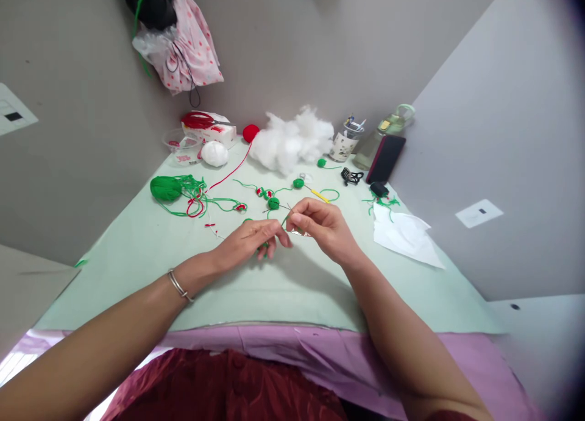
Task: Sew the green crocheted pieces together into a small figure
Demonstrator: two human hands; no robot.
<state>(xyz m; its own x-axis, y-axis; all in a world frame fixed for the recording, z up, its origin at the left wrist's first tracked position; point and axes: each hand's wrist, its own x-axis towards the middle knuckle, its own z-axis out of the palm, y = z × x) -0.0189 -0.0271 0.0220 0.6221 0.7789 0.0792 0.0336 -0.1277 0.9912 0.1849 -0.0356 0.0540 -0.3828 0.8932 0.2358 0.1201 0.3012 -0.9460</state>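
Observation:
My left hand (pixel 256 238), palm down over the table, has its fingers bent around a strand of green yarn (pixel 284 221); bits of green show between and below them. Close beside it, my right hand (pixel 320 223) pinches the same strand between thumb and fingertips. Something small and shiny shows under the right fingers, too small to name. Just beyond the hands sit a green crocheted ball (pixel 273 203) and small red, white and green pieces (pixel 264 193). Another green ball (pixel 298 183) lies beside a yellow-handled crochet hook (pixel 320 195).
White stuffing (pixel 292 141) is heaped at the back. Green yarn (pixel 167 189), a white yarn ball (pixel 214 154) and red-handled scissors (pixel 198 120) are left. A pen cup (pixel 345 142), bottle (pixel 375 144), phone (pixel 386 159), black claw clip (pixel 351 176) and white paper (pixel 404 235) are right.

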